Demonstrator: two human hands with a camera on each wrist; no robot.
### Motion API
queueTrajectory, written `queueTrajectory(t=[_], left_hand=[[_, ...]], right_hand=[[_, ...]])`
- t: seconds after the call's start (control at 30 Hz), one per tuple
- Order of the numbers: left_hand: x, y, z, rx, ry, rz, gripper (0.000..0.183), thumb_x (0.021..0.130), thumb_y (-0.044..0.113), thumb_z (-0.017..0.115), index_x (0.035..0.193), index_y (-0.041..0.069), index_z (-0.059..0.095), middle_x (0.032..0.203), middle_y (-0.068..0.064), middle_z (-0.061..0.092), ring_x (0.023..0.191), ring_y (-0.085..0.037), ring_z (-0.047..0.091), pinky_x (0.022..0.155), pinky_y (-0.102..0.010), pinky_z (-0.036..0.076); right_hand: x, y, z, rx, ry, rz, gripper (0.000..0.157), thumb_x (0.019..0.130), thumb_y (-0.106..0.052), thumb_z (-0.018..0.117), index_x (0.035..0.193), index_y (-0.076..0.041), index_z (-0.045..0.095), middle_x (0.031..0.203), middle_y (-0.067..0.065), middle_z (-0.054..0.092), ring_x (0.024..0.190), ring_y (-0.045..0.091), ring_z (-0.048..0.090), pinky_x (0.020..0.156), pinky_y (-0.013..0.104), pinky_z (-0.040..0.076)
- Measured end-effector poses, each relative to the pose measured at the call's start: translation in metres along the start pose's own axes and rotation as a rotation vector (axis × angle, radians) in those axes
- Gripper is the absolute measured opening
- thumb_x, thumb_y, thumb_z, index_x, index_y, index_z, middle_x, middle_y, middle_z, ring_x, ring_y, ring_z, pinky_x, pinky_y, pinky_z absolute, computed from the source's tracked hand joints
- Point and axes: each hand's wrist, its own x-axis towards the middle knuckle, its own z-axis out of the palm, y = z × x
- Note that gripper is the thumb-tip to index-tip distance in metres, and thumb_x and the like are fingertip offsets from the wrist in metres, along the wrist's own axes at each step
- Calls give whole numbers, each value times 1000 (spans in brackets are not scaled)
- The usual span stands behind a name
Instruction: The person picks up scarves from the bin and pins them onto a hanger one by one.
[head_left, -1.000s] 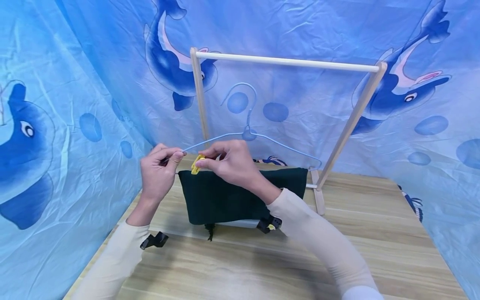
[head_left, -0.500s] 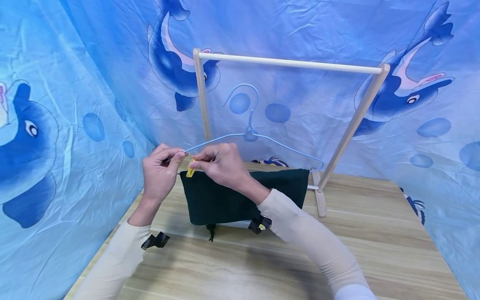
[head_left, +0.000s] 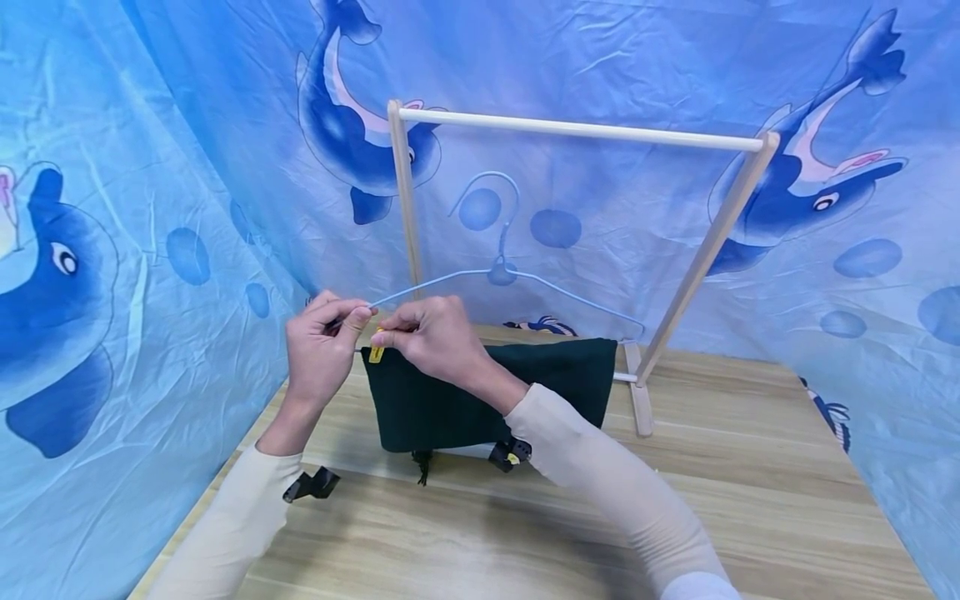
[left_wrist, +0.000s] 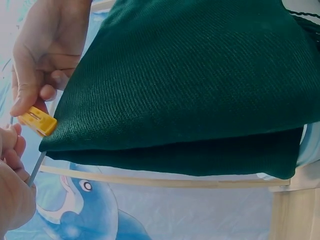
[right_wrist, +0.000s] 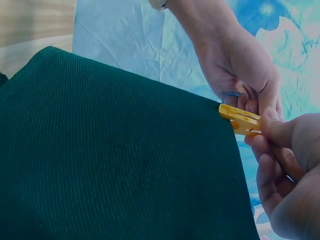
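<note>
A dark green ribbed cloth (head_left: 442, 408), with a dark fringe at its lower edge, hangs folded over the bottom bar of a light blue wire hanger (head_left: 450, 275). My left hand (head_left: 322, 342) grips the hanger at its left corner. Between thumb and fingers my right hand (head_left: 442, 337) pinches a yellow clothespin (head_left: 377, 353). In the right wrist view the clothespin (right_wrist: 240, 120) lies at the cloth's upper corner, its nose over the edge. The left wrist view shows the clothespin (left_wrist: 39, 121) right at the same corner, close to the hanger wire.
Behind the hanger stands a rack with wooden posts (head_left: 705, 262) and a white top rail (head_left: 577, 127). It stands on a wood-grain table (head_left: 750, 467). Blue curtains (head_left: 637, 50) printed with dolphins enclose the back and sides. Dark tassels (head_left: 551, 325) lie along the table's back edge.
My right hand has moved left and slightly down, bringing the clothespin to the cloth's left upper corner. The left hand keeps its grip on the hanger, nearly still.
</note>
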Motion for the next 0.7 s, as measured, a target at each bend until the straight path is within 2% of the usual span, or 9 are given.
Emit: queueTrajectory(t=[0.17,0.3,0.47,0.7], left_hand=[[-2,-1,1,0,1,-21,7,89,-11,71,90,-8,78,73,-2,54,64,-8,42,54,-19,32],[-3,-1,0,8,2,-36,8,89,-11,71,91,-8,78,74,-2,54,65,-8,43,55,-19,33],[-3,-3,0,12,8,-28,8,88,-12,71,91,-9,78,73,-4,53,65,-8,42,56,-18,33],[-2,-1,-3,12,-5,-35,6,89,-10,71,91,-10,76,74,1,52,64,-6,43,53,-17,33]], right_hand=[[2,-2,0,-20,-82,68,21,86,-22,84,101,-8,82,89,1,79,72,7,72,57,15,50],[1,-4,-1,-15,-132,149,29,86,-28,84,107,-10,81,90,-3,79,76,3,70,61,16,52],[-2,-3,-3,5,-146,172,32,86,-32,83,110,-11,80,92,-6,78,77,-3,66,61,18,53],[-4,-2,-16,37,-155,199,37,86,-34,84,116,-13,78,105,-2,78,84,1,67,67,19,55]])
